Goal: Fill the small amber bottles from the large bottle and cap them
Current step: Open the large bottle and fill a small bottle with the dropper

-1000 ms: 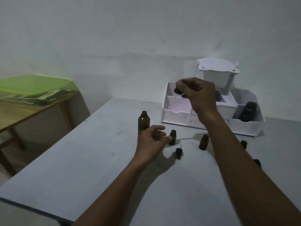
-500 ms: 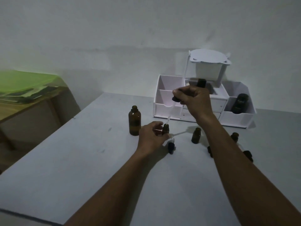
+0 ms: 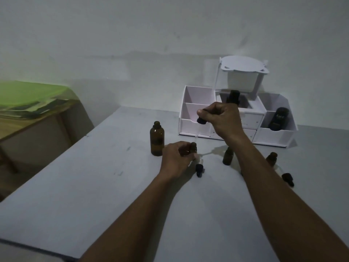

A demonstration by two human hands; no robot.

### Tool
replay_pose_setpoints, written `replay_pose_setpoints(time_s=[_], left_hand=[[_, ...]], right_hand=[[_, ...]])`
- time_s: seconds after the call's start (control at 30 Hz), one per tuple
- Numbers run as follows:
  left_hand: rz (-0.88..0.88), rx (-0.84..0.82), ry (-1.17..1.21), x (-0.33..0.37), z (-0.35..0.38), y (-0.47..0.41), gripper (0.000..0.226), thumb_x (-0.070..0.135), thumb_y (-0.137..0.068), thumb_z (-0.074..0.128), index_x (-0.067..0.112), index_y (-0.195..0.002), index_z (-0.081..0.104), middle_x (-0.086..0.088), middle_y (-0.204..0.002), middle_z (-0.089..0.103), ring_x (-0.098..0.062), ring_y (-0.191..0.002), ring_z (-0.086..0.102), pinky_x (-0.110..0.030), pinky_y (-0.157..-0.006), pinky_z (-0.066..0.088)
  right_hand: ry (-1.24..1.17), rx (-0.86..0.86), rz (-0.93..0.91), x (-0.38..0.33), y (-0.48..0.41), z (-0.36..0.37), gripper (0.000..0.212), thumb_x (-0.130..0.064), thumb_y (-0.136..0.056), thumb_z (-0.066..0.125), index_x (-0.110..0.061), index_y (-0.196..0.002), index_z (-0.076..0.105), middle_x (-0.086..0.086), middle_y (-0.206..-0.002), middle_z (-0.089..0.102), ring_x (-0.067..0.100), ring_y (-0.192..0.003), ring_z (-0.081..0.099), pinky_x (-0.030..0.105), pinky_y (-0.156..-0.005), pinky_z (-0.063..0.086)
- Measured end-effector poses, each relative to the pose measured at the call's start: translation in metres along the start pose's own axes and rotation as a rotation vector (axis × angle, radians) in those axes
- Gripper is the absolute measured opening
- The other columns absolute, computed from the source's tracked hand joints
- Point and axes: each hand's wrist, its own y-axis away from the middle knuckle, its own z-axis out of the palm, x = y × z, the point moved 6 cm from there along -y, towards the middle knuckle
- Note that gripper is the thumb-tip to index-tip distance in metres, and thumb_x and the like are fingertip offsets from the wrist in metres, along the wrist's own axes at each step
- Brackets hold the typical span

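Note:
The large amber bottle (image 3: pixel 157 138) stands uncapped on the grey table (image 3: pixel 94 186). My left hand (image 3: pixel 176 159) grips a small amber bottle (image 3: pixel 193 148) upright on the table. My right hand (image 3: pixel 221 119) pinches a dropper (image 3: pixel 200 123) by its dark bulb, its glass tube slanting down to the mouth of that small bottle. Two more small amber bottles (image 3: pixel 228 156) (image 3: pixel 271 158) stand to the right. A dark dropper cap (image 3: pixel 199 169) lies just right of my left hand, another (image 3: pixel 287 179) lies at far right.
A white desk organiser (image 3: pixel 194 127) sits at the back of the table with dark bottles (image 3: pixel 279 119) in its compartments and a raised white box (image 3: pixel 243 72) on top. A wooden side table with a green cover (image 3: pixel 28 95) stands to the left.
My right hand came down with the dropper until its tip reached the small bottle. My left hand closed round that bottle. The camera moved a little closer and to the right.

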Motion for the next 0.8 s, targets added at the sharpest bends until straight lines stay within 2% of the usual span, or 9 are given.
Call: replay_pose_setpoints(time_s=[0.1, 0.37, 0.43, 0.5, 0.53, 0.57, 0.63, 0.73, 0.8], left_hand=[[0.026, 0.001, -0.024, 0.003, -0.001, 0.001, 0.034, 0.007, -0.088, 0.077, 0.013, -0.121, 0.071, 0.006, -0.11, 0.069, -0.01, -0.099, 0.062, -0.016, -0.086, 0.047], [0.023, 0.008, -0.039, 0.005, -0.001, 0.003, 0.037, 0.009, -0.088, 0.077, 0.012, -0.125, 0.07, 0.001, -0.122, 0.07, -0.011, -0.103, 0.061, -0.033, -0.104, 0.047], [0.011, 0.006, -0.003, 0.005, -0.002, 0.005, 0.042, 0.009, -0.087, 0.078, 0.013, -0.128, 0.068, 0.0, -0.123, 0.069, -0.014, -0.107, 0.063, -0.028, -0.098, 0.051], [-0.003, -0.009, 0.068, 0.005, -0.003, 0.009, 0.051, 0.009, -0.085, 0.08, 0.014, -0.133, 0.063, 0.0, -0.125, 0.066, -0.016, -0.108, 0.063, -0.013, -0.077, 0.051], [-0.009, -0.025, 0.09, 0.003, -0.003, 0.013, 0.053, 0.009, -0.084, 0.081, 0.016, -0.134, 0.062, 0.0, -0.125, 0.064, -0.015, -0.108, 0.063, -0.01, -0.07, 0.049], [-0.001, -0.021, 0.106, 0.001, -0.011, 0.015, 0.053, 0.011, -0.083, 0.083, 0.018, -0.132, 0.062, 0.0, -0.125, 0.064, -0.014, -0.107, 0.063, -0.011, -0.068, 0.05], [0.04, -0.002, 0.052, -0.001, -0.025, 0.017, 0.047, 0.018, -0.081, 0.086, 0.023, -0.123, 0.067, 0.005, -0.119, 0.068, -0.01, -0.102, 0.066, -0.018, -0.074, 0.057], [0.202, 0.115, -0.023, 0.007, -0.056, 0.018, 0.028, 0.024, -0.083, 0.084, 0.027, -0.109, 0.073, 0.009, -0.104, 0.073, -0.001, -0.09, 0.069, -0.015, -0.074, 0.057], [0.319, 0.289, 0.035, 0.016, -0.086, 0.021, 0.019, 0.02, -0.084, 0.083, 0.024, -0.102, 0.077, 0.01, -0.093, 0.076, 0.0, -0.082, 0.071, -0.015, -0.074, 0.057]], right_hand=[[0.0, 0.0, -0.011, -0.001, 0.001, -0.001, 0.011, -0.02, -0.087, 0.075, -0.01, -0.089, 0.076, -0.006, -0.074, 0.073, -0.002, -0.066, 0.071, 0.001, -0.064, 0.048], [0.002, -0.026, -0.027, -0.006, 0.003, 0.0, 0.007, -0.019, -0.086, 0.076, -0.013, -0.089, 0.076, -0.011, -0.073, 0.071, -0.007, -0.064, 0.069, -0.002, -0.061, 0.044], [-0.005, -0.02, -0.04, -0.009, 0.004, -0.001, 0.008, -0.021, -0.086, 0.076, -0.015, -0.09, 0.076, -0.01, -0.074, 0.072, -0.004, -0.066, 0.07, -0.001, -0.062, 0.045], [-0.024, 0.011, -0.059, -0.014, 0.003, -0.004, 0.008, -0.022, -0.086, 0.076, -0.016, -0.091, 0.076, -0.007, -0.077, 0.074, -0.001, -0.068, 0.072, 0.002, -0.066, 0.048], [-0.035, 0.033, -0.074, -0.017, 0.003, -0.007, 0.008, -0.023, -0.087, 0.075, -0.017, -0.092, 0.075, -0.006, -0.078, 0.074, 0.001, -0.069, 0.072, 0.006, -0.068, 0.051], [-0.057, 0.053, -0.1, -0.025, 0.002, -0.007, 0.006, -0.024, -0.087, 0.075, -0.019, -0.092, 0.075, -0.006, -0.08, 0.075, 0.002, -0.071, 0.073, 0.009, -0.069, 0.053], [-0.114, 0.106, -0.129, -0.038, 0.003, -0.01, 0.002, -0.024, -0.088, 0.073, -0.024, -0.091, 0.073, -0.006, -0.081, 0.075, 0.004, -0.074, 0.073, 0.014, -0.071, 0.055], [-0.22, 0.189, -0.168, -0.053, 0.007, -0.012, 0.009, -0.022, -0.089, 0.073, -0.03, -0.088, 0.07, -0.007, -0.082, 0.075, 0.008, -0.076, 0.074, 0.02, -0.074, 0.059], [-0.283, 0.209, -0.171, -0.063, 0.006, -0.003, 0.01, -0.02, -0.088, 0.074, -0.029, -0.089, 0.07, -0.009, -0.082, 0.074, 0.006, -0.075, 0.074, 0.02, -0.073, 0.059]])
